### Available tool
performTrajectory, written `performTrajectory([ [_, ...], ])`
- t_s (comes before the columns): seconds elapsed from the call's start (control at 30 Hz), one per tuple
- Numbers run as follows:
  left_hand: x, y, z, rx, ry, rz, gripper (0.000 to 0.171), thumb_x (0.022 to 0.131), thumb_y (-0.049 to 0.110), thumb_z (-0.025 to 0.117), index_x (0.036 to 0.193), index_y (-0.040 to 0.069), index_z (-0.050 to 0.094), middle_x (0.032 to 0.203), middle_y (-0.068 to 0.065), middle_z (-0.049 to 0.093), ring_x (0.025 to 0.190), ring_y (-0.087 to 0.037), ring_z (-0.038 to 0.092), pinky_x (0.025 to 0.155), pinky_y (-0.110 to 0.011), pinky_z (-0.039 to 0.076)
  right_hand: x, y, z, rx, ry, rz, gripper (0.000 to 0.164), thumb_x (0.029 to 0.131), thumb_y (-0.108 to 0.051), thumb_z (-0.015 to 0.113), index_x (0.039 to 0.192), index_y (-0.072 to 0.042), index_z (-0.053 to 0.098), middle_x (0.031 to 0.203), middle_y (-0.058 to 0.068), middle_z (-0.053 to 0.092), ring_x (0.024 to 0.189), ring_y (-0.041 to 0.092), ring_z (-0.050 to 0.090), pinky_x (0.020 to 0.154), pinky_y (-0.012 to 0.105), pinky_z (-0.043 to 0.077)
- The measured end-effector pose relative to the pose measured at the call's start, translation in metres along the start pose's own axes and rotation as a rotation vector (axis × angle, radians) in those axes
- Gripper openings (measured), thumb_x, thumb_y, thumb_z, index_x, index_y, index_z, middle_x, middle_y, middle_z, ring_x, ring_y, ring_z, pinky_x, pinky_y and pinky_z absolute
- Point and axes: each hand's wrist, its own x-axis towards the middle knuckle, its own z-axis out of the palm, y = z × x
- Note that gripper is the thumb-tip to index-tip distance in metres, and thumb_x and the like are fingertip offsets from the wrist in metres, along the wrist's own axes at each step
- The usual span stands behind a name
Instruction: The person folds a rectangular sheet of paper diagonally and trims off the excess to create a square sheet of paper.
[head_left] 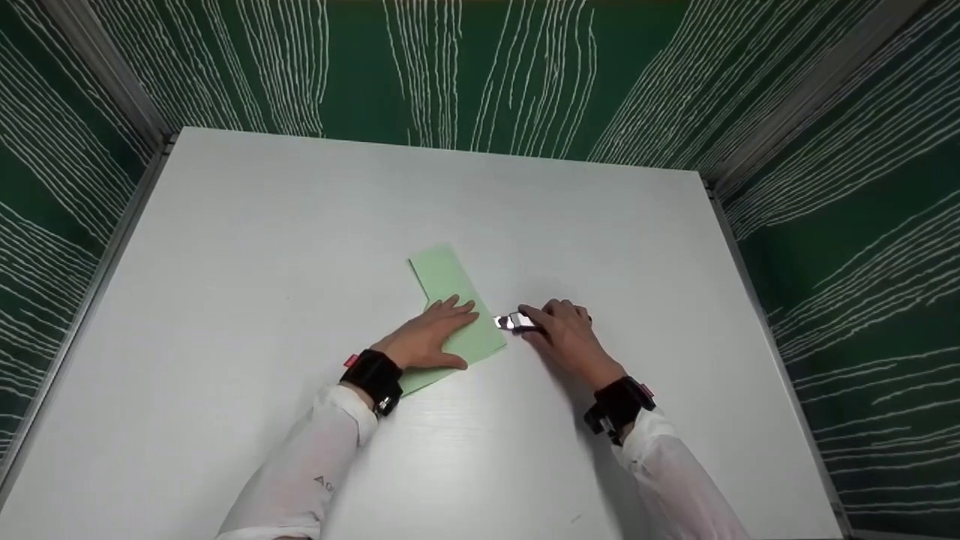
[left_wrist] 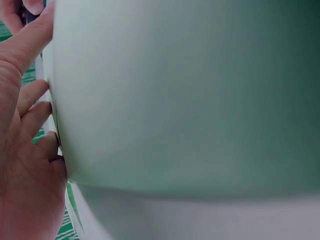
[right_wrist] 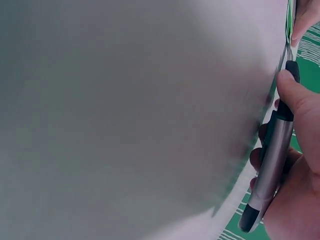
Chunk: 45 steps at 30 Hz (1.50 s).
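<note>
Folded green paper [head_left: 442, 274], L-shaped in outline, lies on the white table. My left hand [head_left: 431, 334] rests on it with the fingers spread and the thumb near its lower edge. In the left wrist view the paper [left_wrist: 175, 100] fills most of the frame beside the palm. My right hand [head_left: 566, 334] grips a utility knife [head_left: 517, 322], whose metal tip points left at the paper's right edge. The right wrist view shows its silver and black handle [right_wrist: 272, 160] in the curled fingers, thumb on the black part. Whether the blade is between the paper's layers I cannot tell.
The white table [head_left: 300, 195] reaches well beyond the paper on all sides. Green panels [head_left: 360, 67] with white wavy lines stand at the back and both sides, with grey posts at the corners. Each wrist wears a black strap [head_left: 622, 405] with a camera.
</note>
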Motion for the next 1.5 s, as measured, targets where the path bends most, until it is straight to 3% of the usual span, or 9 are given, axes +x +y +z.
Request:
performTrajectory([
  [0.23,0.0,-0.002,0.001,-0.009,-0.003,-0.012,0.088,0.081,0.047,0.068,0.15,0.013,0.024,0.159,-0.002,0.016,0.148,-0.024,0.006,0.121,-0.039,0.007,0.005,-0.004,0.001,-0.02,0.02,0.002,0.046,0.087,-0.032,0.066,0.131,-0.02,0.057,0.088,0.01,0.058,0.081,0.027,0.05,0.073,0.044,0.038],
  [0.73,-0.002,0.0,-0.001,0.01,-0.001,0.036,0.088,0.083,0.045,0.068,0.149,0.007,0.024,0.158,-0.008,0.018,0.148,-0.027,0.008,0.121,-0.043,0.009,0.017,-0.01,0.007,-0.009,0.058,0.045,0.043,0.087,-0.029,0.066,0.129,-0.019,0.059,0.088,0.011,0.058,0.082,0.03,0.052,0.075,0.049,0.04],
  [1.1,-0.002,0.001,-0.004,0.018,-0.023,0.039,0.09,0.082,0.045,0.069,0.149,0.007,0.023,0.158,-0.009,0.016,0.148,-0.028,0.007,0.121,-0.042,0.008,0.027,-0.014,0.009,-0.029,0.003,0.105,0.044,0.09,-0.033,0.062,0.132,-0.023,0.055,0.093,0.012,0.059,0.085,0.03,0.052,0.077,0.046,0.038],
  [1.23,-0.004,0.007,-0.005,0.001,0.007,-0.032,0.092,0.078,0.043,0.073,0.149,0.009,0.025,0.159,-0.01,0.012,0.148,-0.028,0.006,0.121,-0.042,0.009,0.026,-0.015,0.008,-0.022,-0.009,0.105,0.043,0.09,-0.033,0.062,0.131,-0.023,0.055,0.093,0.012,0.059,0.085,0.03,0.052,0.078,0.046,0.038],
  [1.4,-0.01,0.022,-0.004,0.07,0.123,-0.223,0.107,0.069,0.049,0.078,0.149,0.003,0.023,0.156,-0.025,0.006,0.146,-0.039,0.006,0.118,-0.045,0.018,0.022,-0.017,0.007,-0.036,-0.004,0.099,0.041,0.09,-0.033,0.062,0.129,-0.023,0.056,0.091,0.011,0.058,0.083,0.029,0.052,0.075,0.046,0.039],
  [1.5,-0.012,0.028,-0.002,0.072,0.163,-0.3,0.112,0.067,0.05,0.079,0.148,-0.002,0.021,0.153,-0.033,0.007,0.143,-0.045,0.009,0.116,-0.047,0.022,0.019,-0.017,0.006,-0.035,-0.005,0.104,0.041,0.089,-0.033,0.063,0.129,-0.023,0.057,0.09,0.01,0.058,0.082,0.029,0.052,0.073,0.044,0.038],
])
